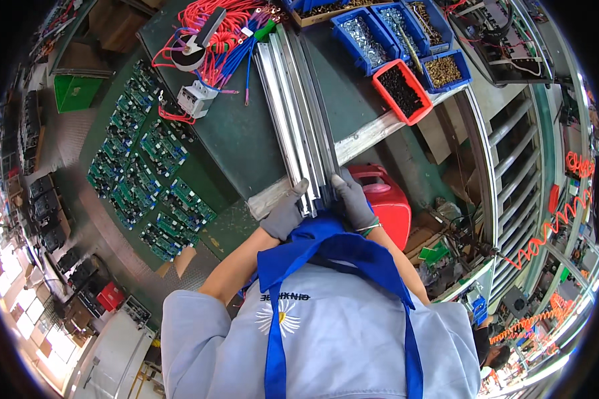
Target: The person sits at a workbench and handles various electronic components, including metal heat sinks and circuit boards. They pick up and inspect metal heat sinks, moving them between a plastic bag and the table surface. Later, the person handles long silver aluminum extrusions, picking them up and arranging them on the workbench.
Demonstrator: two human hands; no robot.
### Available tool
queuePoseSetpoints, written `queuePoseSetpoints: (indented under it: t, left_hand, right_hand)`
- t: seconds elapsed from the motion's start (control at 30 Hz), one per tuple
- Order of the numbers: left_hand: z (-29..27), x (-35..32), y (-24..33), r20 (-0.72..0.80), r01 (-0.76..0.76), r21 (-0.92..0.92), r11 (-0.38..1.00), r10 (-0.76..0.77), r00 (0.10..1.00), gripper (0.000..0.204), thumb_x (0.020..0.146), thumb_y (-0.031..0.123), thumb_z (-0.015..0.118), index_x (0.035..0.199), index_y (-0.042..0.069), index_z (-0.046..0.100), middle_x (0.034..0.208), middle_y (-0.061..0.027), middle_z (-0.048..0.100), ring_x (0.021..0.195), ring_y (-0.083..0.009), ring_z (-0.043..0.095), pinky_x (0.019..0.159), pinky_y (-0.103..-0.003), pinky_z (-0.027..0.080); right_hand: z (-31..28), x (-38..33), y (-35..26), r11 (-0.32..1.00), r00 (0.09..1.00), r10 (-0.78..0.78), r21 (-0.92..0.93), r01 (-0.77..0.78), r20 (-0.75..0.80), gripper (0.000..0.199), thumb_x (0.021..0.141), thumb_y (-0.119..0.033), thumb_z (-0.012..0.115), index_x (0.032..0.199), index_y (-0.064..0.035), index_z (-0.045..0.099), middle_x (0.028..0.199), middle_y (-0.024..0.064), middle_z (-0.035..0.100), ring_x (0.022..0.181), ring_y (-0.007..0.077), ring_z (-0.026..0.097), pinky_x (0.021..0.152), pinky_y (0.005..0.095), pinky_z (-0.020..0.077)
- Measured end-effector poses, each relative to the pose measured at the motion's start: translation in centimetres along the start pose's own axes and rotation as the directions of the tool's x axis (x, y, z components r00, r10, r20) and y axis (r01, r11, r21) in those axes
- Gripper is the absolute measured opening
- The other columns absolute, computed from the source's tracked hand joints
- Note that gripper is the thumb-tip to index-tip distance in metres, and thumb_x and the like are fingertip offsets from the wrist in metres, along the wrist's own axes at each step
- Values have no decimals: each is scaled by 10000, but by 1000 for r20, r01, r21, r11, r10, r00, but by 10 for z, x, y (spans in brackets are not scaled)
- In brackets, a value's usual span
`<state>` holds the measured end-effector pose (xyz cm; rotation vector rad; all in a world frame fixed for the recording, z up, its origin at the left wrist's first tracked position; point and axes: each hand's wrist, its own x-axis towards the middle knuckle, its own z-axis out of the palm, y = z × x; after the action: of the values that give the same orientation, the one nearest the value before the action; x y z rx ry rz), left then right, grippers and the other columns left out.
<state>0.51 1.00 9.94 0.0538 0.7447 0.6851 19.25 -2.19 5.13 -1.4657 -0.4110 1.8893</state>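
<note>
Gloved left hand (pixel 285 214) and right hand (pixel 354 199) clamp the near ends of metal rails (pixel 298 113), which lie flat on the bench (pixel 246 143), apparently not yet lifted.

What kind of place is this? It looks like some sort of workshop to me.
Most likely an electrical assembly workshop or factory bench. Rows of green circuit boards lie on the worktable, blue parts bins hold small hardware, and bundles of red wires sit near long metal rails that both gloved hands grip.
</note>
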Motion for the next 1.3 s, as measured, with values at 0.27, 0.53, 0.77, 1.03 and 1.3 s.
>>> queuePoseSetpoints:
  t: [0.27,0.53,0.77,1.03,1.3]
  left_hand:
    - [-46,-6,-12,-159,-3,456,890,84,984,390,932,369,670,1078,8,652,846,32,619,724,-46,546,653,-228,460]
    - [-40,-41,38,-206,179,976,120,283,937,524,865,478,698,931,-34,614,772,-140,651,719,-218,651,657,-354,505]
    - [-14,-45,50,-247,419,834,-359,436,866,527,860,520,652,911,-4,648,776,-197,670,788,-383,668,708,-466,511]
    - [-4,-42,64,-136,307,929,-205,582,801,522,878,500,653,1087,23,682,883,-170,714,846,-284,704,756,-380,530]
    - [2,-27,62,-91,242,949,-203,560,824,443,893,395,685,1138,27,660,845,-138,709,783,-213,696,715,-334,530]
  right_hand:
    - [-14,-11,-10,898,964,-261,-355,260,45,396,1023,-315,488,1145,39,618,969,17,605,917,95,551,828,256,463]
    - [-43,-10,-32,824,972,-235,-535,189,-18,295,989,-222,541,1049,50,638,835,47,615,791,113,553,709,295,470]
    - [-70,-5,-56,743,996,-68,-663,88,57,325,956,-288,605,1055,18,650,771,66,619,672,121,568,582,298,469]
    - [-80,3,-60,910,986,36,-412,36,166,370,906,-292,696,1081,31,654,895,68,665,770,142,661,656,286,572]
    - [-109,7,-64,943,990,70,-331,-25,126,305,940,-219,569,1067,50,633,919,105,663,799,196,692,725,343,609]
